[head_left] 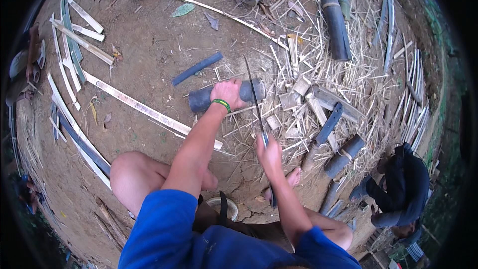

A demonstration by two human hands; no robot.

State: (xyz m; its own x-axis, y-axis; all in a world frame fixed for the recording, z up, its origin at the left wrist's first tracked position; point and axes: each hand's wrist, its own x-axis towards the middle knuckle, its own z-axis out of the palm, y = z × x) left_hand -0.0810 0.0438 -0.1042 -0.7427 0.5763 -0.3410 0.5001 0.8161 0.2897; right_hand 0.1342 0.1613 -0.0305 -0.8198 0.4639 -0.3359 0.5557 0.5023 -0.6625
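My left hand (pixel 227 94) is wrapped over a dark bamboo section (pixel 200 99) that lies crosswise on the ground, pressing down on its middle. A green and yellow band circles that wrist. In my right hand (pixel 269 155) is the handle of a hand saw (pixel 257 100), its fingers closed around it. The long thin blade points away from me and lies across the bamboo near its right end. I cannot tell how deep the blade sits. Just beyond, a thinner dark bamboo piece (pixel 197 68) lies on the dirt.
Pale shavings and offcuts (pixel 298 114) litter the ground at right, with a dark sheath-like piece (pixel 329 122) and a short bamboo tube (pixel 344 156). A thick tube (pixel 336 29) lies farther off. Split strips (pixel 134 103) spread left. A person in dark clothing (pixel 406 184) bends at right.
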